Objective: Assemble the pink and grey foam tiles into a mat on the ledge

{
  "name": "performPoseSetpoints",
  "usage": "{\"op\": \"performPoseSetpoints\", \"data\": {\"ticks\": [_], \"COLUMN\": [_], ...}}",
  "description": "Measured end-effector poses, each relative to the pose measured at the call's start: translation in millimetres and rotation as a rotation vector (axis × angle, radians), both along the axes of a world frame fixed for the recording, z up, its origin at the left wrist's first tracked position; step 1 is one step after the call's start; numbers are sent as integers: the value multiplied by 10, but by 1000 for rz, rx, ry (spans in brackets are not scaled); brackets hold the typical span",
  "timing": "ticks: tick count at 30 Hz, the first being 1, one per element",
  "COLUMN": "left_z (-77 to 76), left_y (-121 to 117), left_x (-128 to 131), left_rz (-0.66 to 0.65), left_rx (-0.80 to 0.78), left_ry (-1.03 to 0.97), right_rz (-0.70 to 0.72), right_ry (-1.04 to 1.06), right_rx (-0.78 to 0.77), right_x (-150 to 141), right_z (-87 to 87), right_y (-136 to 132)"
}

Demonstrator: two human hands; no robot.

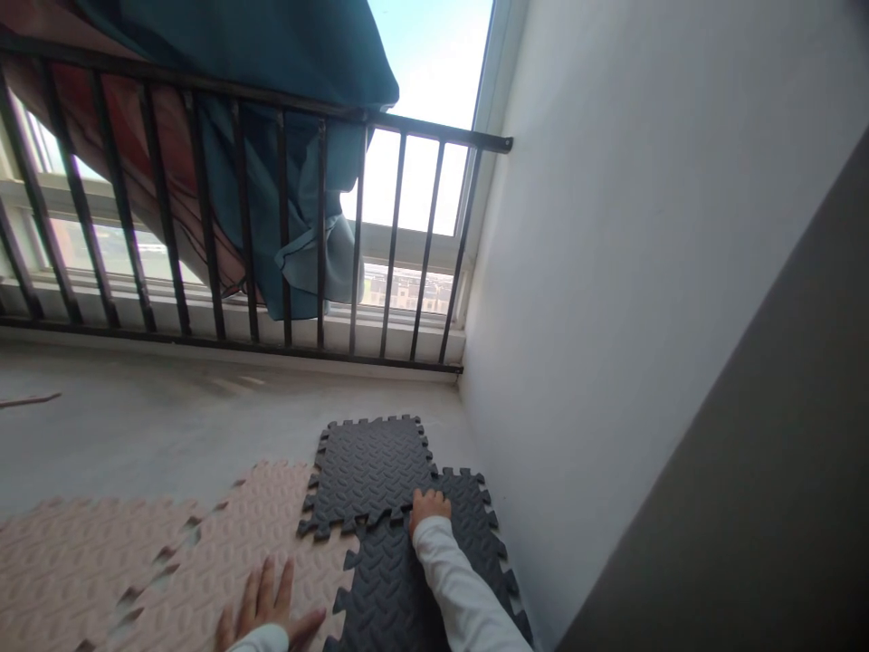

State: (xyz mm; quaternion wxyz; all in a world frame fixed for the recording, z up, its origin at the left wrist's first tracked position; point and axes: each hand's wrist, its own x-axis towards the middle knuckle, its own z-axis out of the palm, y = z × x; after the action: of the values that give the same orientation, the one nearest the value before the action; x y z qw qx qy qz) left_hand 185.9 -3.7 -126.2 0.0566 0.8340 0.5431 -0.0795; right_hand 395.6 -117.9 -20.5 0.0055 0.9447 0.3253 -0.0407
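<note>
- Our left hand (263,601) lies on the pink foam mat (204,543), fingers spread and pinching nothing, just left of the lower dark tile (390,580).
- Our right hand (429,510) sits on the seam where the lower dark tile locks into the upper dark tile (367,471), which is our landmark. Its fingers are pressed close together against the foam; we cannot tell whether they grip an edge.
- A white sleeve (462,580) covers our right arm, lying across the lower dark tile, below the landmark.
- The pink foam mat's toothed edge meets the landmark on its left side, and small gaps show between pink pieces further left.
- A white wall (597,317) stands to the right of the landmark, near the tiles.
- A concrete floor (169,426) spreads beyond and to the left of the landmark, with a thin stick (27,399) lying far left.
- Well beyond the landmark stands a black metal railing (251,226), with a blue-green cloth (285,208) and a red cloth (156,154) hanging behind it, before a window (414,190).
</note>
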Motion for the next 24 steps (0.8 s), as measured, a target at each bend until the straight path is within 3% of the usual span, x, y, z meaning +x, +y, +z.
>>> {"op": "performPoseSetpoints", "data": {"ticks": [4,8,18,24], "left_z": [-107,-128,74,177], "left_y": [31,17,-172,-212], "left_x": [8,2,-42,-39], "left_rz": [4,28,12,12], "left_rx": [10,28,105,104], "left_ry": [45,68,-109,-78], "right_rz": [25,83,-128,-183], "right_ry": [-6,-24,27,78], "right_rx": [14,-1,-34,-26], "right_x": [100,211,866,1055], "right_z": [-90,-72,50,84], "right_y": [118,144,-81,-4]}}
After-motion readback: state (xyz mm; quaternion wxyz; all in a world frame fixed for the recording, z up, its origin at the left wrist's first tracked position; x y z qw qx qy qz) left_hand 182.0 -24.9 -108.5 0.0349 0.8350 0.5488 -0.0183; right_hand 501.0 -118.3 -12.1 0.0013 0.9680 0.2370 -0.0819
